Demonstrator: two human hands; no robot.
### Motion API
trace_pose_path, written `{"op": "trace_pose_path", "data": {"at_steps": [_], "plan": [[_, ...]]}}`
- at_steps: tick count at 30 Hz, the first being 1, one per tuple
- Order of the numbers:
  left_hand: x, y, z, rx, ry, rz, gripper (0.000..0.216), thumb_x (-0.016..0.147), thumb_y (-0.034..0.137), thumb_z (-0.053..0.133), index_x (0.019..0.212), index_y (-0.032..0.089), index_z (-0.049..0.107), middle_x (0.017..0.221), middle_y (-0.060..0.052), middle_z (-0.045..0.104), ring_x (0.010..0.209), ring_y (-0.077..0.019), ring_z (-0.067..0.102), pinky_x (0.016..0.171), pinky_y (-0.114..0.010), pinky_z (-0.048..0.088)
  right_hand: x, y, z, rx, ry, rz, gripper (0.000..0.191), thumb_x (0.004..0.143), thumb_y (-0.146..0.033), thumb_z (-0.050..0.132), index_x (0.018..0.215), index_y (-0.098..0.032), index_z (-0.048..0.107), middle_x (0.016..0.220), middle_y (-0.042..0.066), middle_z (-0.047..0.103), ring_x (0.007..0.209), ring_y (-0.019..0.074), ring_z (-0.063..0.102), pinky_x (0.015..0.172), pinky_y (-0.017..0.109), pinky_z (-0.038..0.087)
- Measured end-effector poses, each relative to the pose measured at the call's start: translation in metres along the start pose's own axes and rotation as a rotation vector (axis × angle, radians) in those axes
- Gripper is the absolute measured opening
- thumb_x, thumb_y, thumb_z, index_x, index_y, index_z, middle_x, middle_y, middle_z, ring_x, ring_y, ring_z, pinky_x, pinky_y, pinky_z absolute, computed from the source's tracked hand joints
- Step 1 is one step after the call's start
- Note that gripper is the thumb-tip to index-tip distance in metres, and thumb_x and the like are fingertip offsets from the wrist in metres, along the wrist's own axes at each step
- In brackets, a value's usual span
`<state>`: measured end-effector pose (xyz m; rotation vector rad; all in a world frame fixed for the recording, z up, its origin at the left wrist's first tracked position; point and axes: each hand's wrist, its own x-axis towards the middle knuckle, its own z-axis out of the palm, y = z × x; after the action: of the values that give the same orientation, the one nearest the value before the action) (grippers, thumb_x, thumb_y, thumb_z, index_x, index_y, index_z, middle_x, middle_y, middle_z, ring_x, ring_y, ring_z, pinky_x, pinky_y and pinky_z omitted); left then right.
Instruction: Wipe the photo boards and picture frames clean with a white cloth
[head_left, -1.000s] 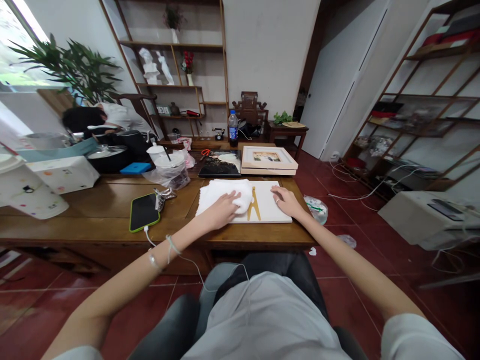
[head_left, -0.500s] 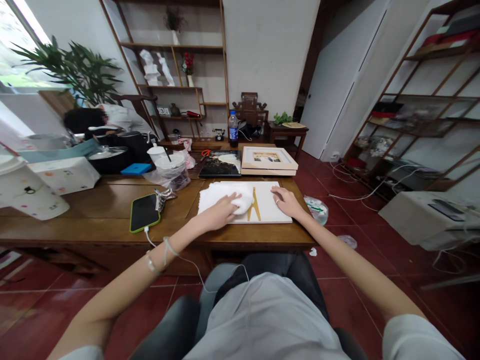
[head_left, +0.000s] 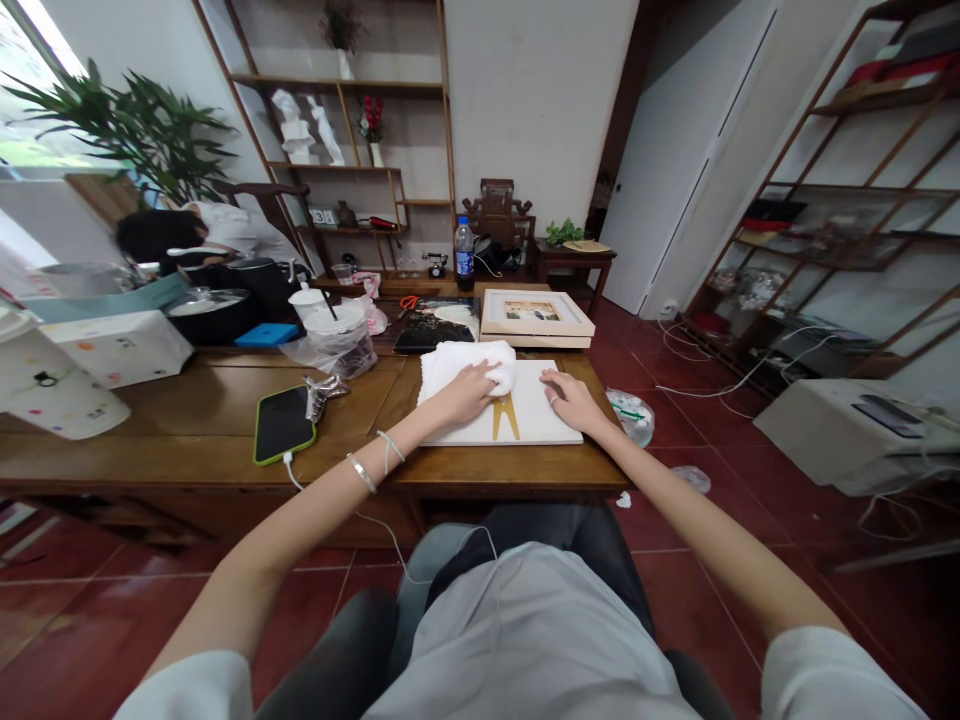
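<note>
A white flat board (head_left: 536, 418) with a gold A-shaped mark (head_left: 505, 416) lies on the wooden table (head_left: 187, 425). My left hand (head_left: 463, 392) presses a white cloth (head_left: 459, 363) onto the board's far left part, fingers curled over the cloth. My right hand (head_left: 571, 400) rests flat on the board's right side, holding it down, with a ring on one finger.
A green-cased phone (head_left: 283, 423) on a cable lies left of the board. Behind the board are a framed picture (head_left: 535, 317), a dark book (head_left: 440, 323), a lidded cup in a plastic bag (head_left: 336, 335) and a bottle (head_left: 464, 254). Another person (head_left: 184, 232) bends at far left. Shelves line the right wall.
My left hand has slid the white cloth away from me and to the right across the board. My right hand has stayed in place.
</note>
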<state>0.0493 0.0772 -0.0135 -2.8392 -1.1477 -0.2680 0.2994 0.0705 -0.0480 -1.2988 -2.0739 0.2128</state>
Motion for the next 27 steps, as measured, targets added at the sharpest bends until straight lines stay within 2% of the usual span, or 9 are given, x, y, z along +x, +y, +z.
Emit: {"op": "trace_pose_path", "data": {"at_steps": [5,9,14,17,20,22,24,27], "plan": [[-0.035,0.033,-0.012,0.074,-0.041,0.059,0.024,0.087,0.011,0.047,0.103,0.013,0.065,0.147,-0.017,0.037,0.139,-0.0308,0.029,0.107,-0.047,0.033,0.0,0.0,0.0,-0.032,-0.008,0.002,0.034,0.083,-0.014,0.046,0.113,-0.012,0.063,0.126,0.016,0.06,0.122,0.0268,0.053,0.105,0.044,0.039],[-0.071,0.062,-0.024,0.102,-0.047,0.129,0.025,0.086,0.007,0.046,0.1,0.015,0.066,0.147,-0.015,0.038,0.139,-0.0283,0.03,0.108,-0.046,0.033,0.0,0.001,0.001,-0.032,0.003,-0.006,0.034,0.084,-0.014,0.047,0.113,-0.015,0.064,0.127,0.014,0.06,0.122,0.0256,0.054,0.105,0.044,0.039],[-0.093,0.071,-0.031,0.055,-0.061,0.177,0.021,0.087,0.009,0.048,0.096,0.014,0.066,0.149,-0.014,0.036,0.14,-0.0275,0.028,0.11,-0.043,0.032,0.0,0.002,0.002,-0.026,0.012,-0.005,0.034,0.083,-0.014,0.048,0.113,-0.015,0.064,0.126,0.014,0.061,0.121,0.0263,0.054,0.105,0.045,0.039],[-0.082,0.061,-0.028,-0.012,-0.042,0.135,0.022,0.09,0.012,0.045,0.098,0.014,0.065,0.148,-0.014,0.037,0.139,-0.0267,0.03,0.11,-0.044,0.032,0.001,0.002,0.002,-0.026,0.008,-0.001,0.034,0.083,-0.014,0.048,0.113,-0.015,0.064,0.126,0.014,0.061,0.121,0.0262,0.054,0.105,0.045,0.039],[-0.054,0.042,-0.021,-0.078,0.008,0.073,0.021,0.091,0.015,0.044,0.1,0.012,0.063,0.144,-0.016,0.042,0.136,-0.028,0.034,0.108,-0.044,0.034,0.001,0.002,0.002,-0.026,0.003,0.01,0.034,0.083,-0.013,0.048,0.112,-0.015,0.064,0.127,0.013,0.06,0.121,0.0258,0.054,0.106,0.045,0.038],[-0.032,0.027,-0.018,-0.124,0.035,0.058,0.022,0.093,0.018,0.042,0.097,0.012,0.063,0.131,-0.016,0.055,0.129,-0.0268,0.044,0.105,-0.041,0.036,0.0,0.002,0.001,-0.024,0.0,0.01,0.034,0.083,-0.013,0.048,0.112,-0.016,0.064,0.127,0.012,0.06,0.122,0.0253,0.054,0.106,0.044,0.038],[-0.009,0.013,-0.017,-0.161,0.032,0.045,0.025,0.095,0.022,0.04,0.092,0.012,0.063,0.111,-0.014,0.065,0.112,-0.0245,0.056,0.1,-0.038,0.04,0.0,0.001,0.001,-0.02,-0.004,0.004,0.033,0.083,-0.013,0.048,0.112,-0.016,0.064,0.127,0.013,0.06,0.122,0.0252,0.054,0.105,0.044,0.039],[0.018,-0.001,-0.018,-0.162,0.013,-0.009,0.031,0.096,0.029,0.038,0.089,0.011,0.063,0.096,-0.013,0.067,0.093,-0.0241,0.061,0.088,-0.036,0.045,0.0,0.0,0.0,-0.01,-0.004,-0.002,0.033,0.083,-0.013,0.047,0.112,-0.015,0.064,0.127,0.014,0.06,0.122,0.0257,0.054,0.105,0.044,0.039]]}}
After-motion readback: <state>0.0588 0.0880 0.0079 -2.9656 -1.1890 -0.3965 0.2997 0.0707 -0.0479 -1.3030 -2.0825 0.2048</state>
